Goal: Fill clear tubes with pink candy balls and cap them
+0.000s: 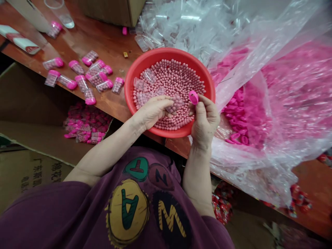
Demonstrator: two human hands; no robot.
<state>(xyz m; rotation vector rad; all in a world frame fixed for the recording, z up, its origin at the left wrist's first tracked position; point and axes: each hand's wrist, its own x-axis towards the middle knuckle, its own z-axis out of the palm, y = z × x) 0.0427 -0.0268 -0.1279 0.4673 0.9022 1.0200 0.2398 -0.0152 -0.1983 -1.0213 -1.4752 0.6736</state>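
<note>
Over a red basin point(169, 52) of small pink balls point(176, 77), my left hand point(153, 112) is closed on a clear plastic bottle point(176, 103) with pink balls in it. Its open end points toward my right hand point(206, 117). Between the thumb and fingers of that hand is a bright pink cap point(193, 97), apart from the bottle. Several clear bottles point(149, 76) lie on the balls at the basin's left side.
Filled, pink-capped bottles point(97, 77) lie left of the basin; more fill a cardboard box point(31, 135) below the table edge. Bags of clear bottles point(166, 27) and pink caps point(240, 117) lie behind and right. A cup point(63, 15) stands far left.
</note>
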